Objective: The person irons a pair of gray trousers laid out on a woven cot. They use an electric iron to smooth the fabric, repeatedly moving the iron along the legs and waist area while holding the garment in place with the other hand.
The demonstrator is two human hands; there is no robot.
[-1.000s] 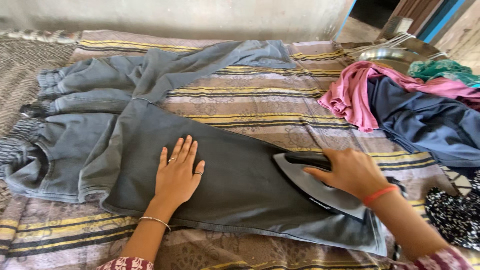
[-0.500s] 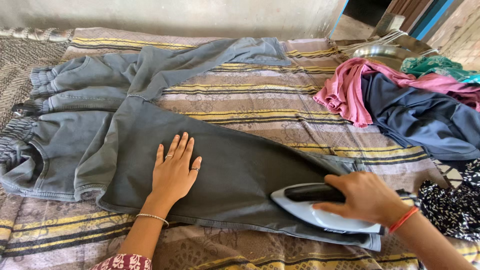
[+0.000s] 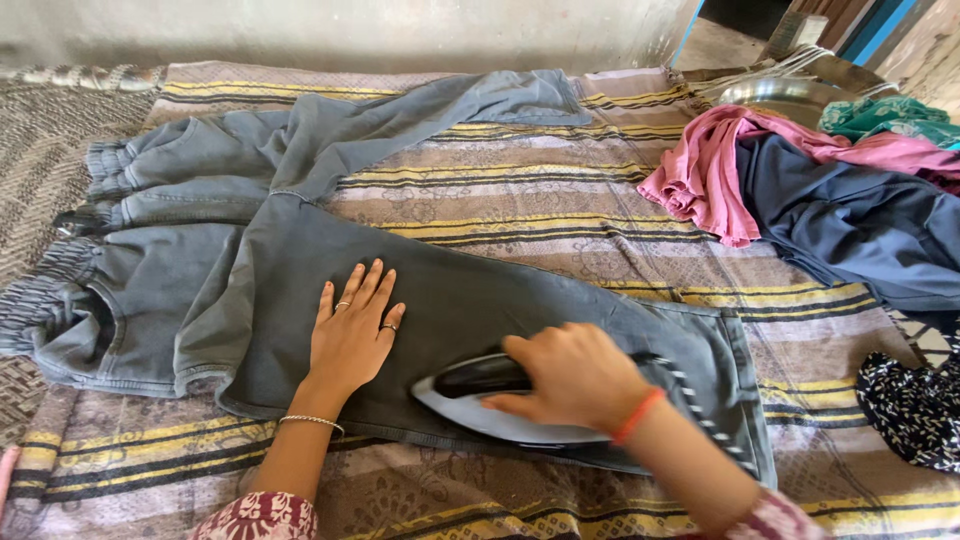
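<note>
Pressing a grey trouser leg, the right hand (image 3: 575, 375) is wrapped around the dark handle of an iron (image 3: 500, 405), whose pale body rests flat on the cloth with its tip pointing toward the left hand (image 3: 350, 335). That left hand lies open, palm down and fingers spread, on the same leg just beside the iron's tip; it grips nothing, only pins the fabric. The trousers (image 3: 300, 290) are spread across a striped blanket (image 3: 520, 190), waistband at the left edge, the other leg angled up toward the wall.

To do this well, I judge the flat hand should keep the cloth taut ahead of the iron while staying off its line of travel, since the fingers sit close to the hot tip. Strokes are best run along the leg's length, with the sole fully flat so no crease is pressed in near the lower seam. The cord trailing over the right wrist could drag across the fabric and wants watching.

A pink garment (image 3: 715, 175) and a dark blue one (image 3: 850, 225) are heaped at the right, well apart.
</note>
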